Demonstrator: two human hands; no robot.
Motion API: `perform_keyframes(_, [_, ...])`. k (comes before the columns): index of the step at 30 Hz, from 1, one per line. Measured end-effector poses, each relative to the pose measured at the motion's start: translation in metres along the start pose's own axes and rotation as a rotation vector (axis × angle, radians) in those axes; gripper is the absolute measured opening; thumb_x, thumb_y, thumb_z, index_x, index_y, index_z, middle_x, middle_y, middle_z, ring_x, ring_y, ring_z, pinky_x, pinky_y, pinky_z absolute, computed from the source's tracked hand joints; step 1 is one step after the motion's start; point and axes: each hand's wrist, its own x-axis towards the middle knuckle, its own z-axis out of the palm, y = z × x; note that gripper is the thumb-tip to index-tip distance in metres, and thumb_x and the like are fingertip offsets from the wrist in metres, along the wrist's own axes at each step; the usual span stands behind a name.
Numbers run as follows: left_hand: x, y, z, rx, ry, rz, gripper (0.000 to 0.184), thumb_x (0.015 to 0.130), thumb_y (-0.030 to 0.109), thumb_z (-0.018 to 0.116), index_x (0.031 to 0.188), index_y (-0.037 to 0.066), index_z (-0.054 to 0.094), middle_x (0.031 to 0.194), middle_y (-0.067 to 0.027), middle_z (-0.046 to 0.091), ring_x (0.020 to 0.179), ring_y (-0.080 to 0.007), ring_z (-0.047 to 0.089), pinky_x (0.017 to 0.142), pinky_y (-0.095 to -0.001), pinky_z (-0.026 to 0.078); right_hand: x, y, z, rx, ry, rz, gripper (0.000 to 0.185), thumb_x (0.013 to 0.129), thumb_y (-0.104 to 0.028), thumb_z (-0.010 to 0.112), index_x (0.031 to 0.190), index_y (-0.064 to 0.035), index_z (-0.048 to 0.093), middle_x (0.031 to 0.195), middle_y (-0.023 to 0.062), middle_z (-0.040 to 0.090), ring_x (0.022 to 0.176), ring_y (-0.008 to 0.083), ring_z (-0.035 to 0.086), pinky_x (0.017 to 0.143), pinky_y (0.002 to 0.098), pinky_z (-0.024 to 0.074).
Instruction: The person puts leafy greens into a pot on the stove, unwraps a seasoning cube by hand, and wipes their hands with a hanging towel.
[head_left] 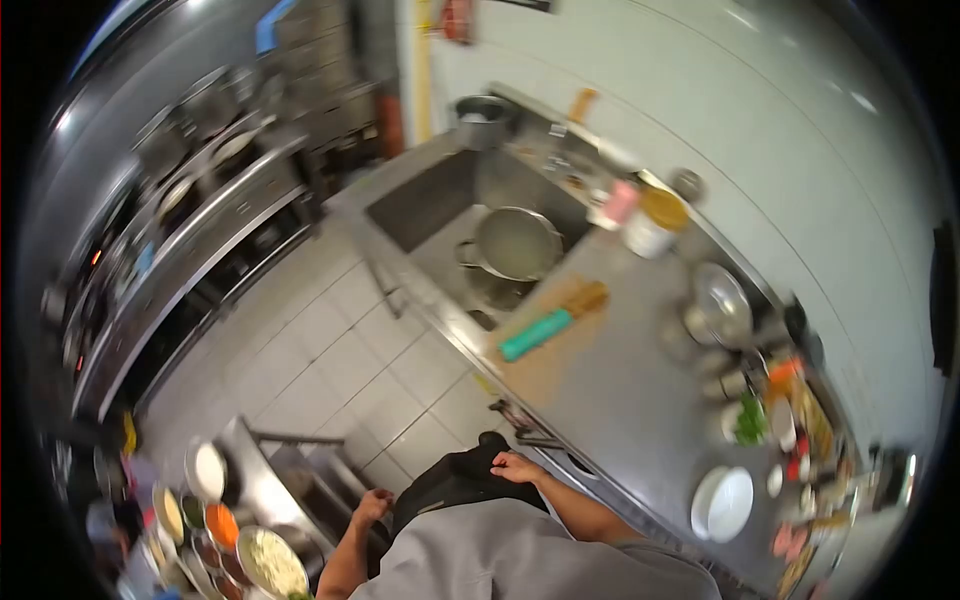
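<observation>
My left hand (374, 506) hangs low beside my dark trousers, near the steel counter with food containers. Its fingers look loosely curled, with nothing visible in them. In front of my waist is my right hand (515, 467), close to the edge of the steel worktop (620, 400). The fingers there are bent together, and no object shows in them. On that worktop lies a green, roll-like object (536, 335) with a brown, blurred piece (588, 298) at its far end. A large metal pot (518, 244) stands in the sink (420, 215), apart from both hands.
White bowls (724, 504), a metal bowl (722, 305) and green leaves (750, 420) are on the worktop's right side. A white bucket (655, 225) stands by the wall. Food containers, one with orange contents (221, 524), fill the lower left. A stove line (200, 240) stands across the tiled floor (340, 380).
</observation>
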Motion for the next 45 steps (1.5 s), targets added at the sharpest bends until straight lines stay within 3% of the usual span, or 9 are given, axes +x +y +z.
perform_keyframes(6, [-0.022, -0.003, 0.063, -0.111, 0.07, -0.15, 0.031, 0.086, 0.026, 0.059, 0.105, 0.003, 0.065, 0.102, -0.017, 0.068, 0.097, -0.0267, 0.063, 0.087, -0.0349, 0.047, 0.092, -0.089, -0.029, -0.246, -0.321, -0.089, 0.048, 0.088, -0.044, 0.059, 0.124, -0.0132, 0.058, 0.132, 0.0147, 0.051, 0.13, 0.0318, 0.039, 0.108, 0.0407, 0.0309])
perform_keyframes(13, [0.04, 0.055, 0.01, -0.192, 0.084, -0.032, 0.029, 0.084, 0.027, 0.06, 0.104, 0.006, 0.066, 0.095, -0.0116, 0.069, 0.089, -0.0228, 0.063, 0.082, -0.0344, 0.048, 0.193, -0.178, -0.053, -0.432, -0.815, -0.267, 0.027, 0.085, -0.021, 0.055, 0.105, -0.0085, 0.068, 0.104, 0.0131, 0.068, 0.098, 0.0267, 0.063, 0.086, 0.036, 0.0485])
perform_keyframes(22, [0.073, 0.11, -0.166, -0.317, 0.37, -0.065, 0.026, 0.081, 0.017, 0.061, 0.101, 0.003, 0.067, 0.096, -0.0118, 0.07, 0.09, -0.0224, 0.065, 0.081, -0.034, 0.051, 0.333, -0.353, -0.102, -0.273, -0.844, -0.446, 0.017, 0.086, -0.019, 0.062, 0.087, -0.0036, 0.067, 0.078, 0.0055, 0.068, 0.075, 0.0143, 0.061, 0.069, 0.0304, 0.0491])
perform_keyframes(31, [0.083, 0.037, -0.129, -0.498, 0.55, -0.448, 0.038, 0.083, 0.032, 0.055, 0.104, 0.003, 0.067, 0.106, -0.0203, 0.066, 0.101, -0.0371, 0.061, 0.087, -0.0412, 0.048, 0.472, -0.537, -0.13, -0.214, -0.899, -0.555, 0.018, 0.086, -0.017, 0.068, 0.094, -0.0022, 0.064, 0.085, 0.0044, 0.065, 0.081, 0.0124, 0.06, 0.074, 0.0288, 0.0501])
perform_keyframes(32, [0.078, 0.031, -0.121, -0.371, 0.505, -0.324, 0.035, 0.082, 0.03, 0.053, 0.103, 0.006, 0.068, 0.104, -0.0207, 0.066, 0.097, -0.0359, 0.063, 0.086, -0.0397, 0.05, 0.486, -0.559, -0.13, -0.241, -0.898, -0.568, 0.018, 0.086, -0.017, 0.068, 0.095, -0.0024, 0.064, 0.085, 0.0041, 0.065, 0.081, 0.0123, 0.06, 0.074, 0.0287, 0.0499])
perform_keyframes(33, [0.091, 0.005, -0.104, -0.006, 0.278, -0.25, 0.033, 0.081, 0.026, 0.051, 0.103, 0.009, 0.069, 0.101, -0.0174, 0.068, 0.094, -0.032, 0.065, 0.08, -0.0401, 0.054, 0.5, -0.582, -0.126, -0.266, -0.898, -0.584, 0.018, 0.086, -0.017, 0.068, 0.096, -0.0027, 0.064, 0.085, 0.0038, 0.065, 0.081, 0.0123, 0.059, 0.075, 0.0285, 0.0497])
perform_keyframes(34, [0.098, 0.016, -0.088, -0.641, 0.365, -0.587, 0.032, 0.081, 0.022, 0.05, 0.103, 0.011, 0.07, 0.097, -0.0136, 0.069, 0.091, -0.0284, 0.066, 0.073, -0.0411, 0.057, 0.515, -0.605, -0.122, -0.295, -0.9, -0.556, 0.019, 0.086, -0.018, 0.068, 0.097, -0.0028, 0.064, 0.085, 0.0034, 0.065, 0.081, 0.012, 0.059, 0.075, 0.0281, 0.0495])
perform_keyframes(36, [0.104, 0.021, -0.081, -0.847, 0.377, -0.723, 0.032, 0.08, 0.022, 0.051, 0.103, 0.011, 0.07, 0.098, -0.0143, 0.069, 0.09, -0.0288, 0.066, 0.073, -0.0415, 0.057, 0.544, -0.648, -0.107, -0.363, -0.897, -0.495, 0.021, 0.086, -0.018, 0.068, 0.1, -0.0031, 0.063, 0.085, 0.0027, 0.064, 0.081, 0.0116, 0.058, 0.074, 0.0274, 0.0489])
perform_keyframes(45, [0.211, 0.01, -0.244, -0.528, 0.63, -0.559, 0.031, 0.08, 0.024, 0.055, 0.104, 0.011, 0.069, 0.101, -0.017, 0.068, 0.088, -0.0307, 0.066, 0.074, -0.0437, 0.055, 0.7, -0.769, 0.032, -0.386, -0.989, -0.267, 0.018, 0.086, -0.018, 0.069, 0.1, -0.0078, 0.064, 0.086, 0.0009, 0.065, 0.077, 0.0086, 0.058, 0.065, 0.0245, 0.0464])
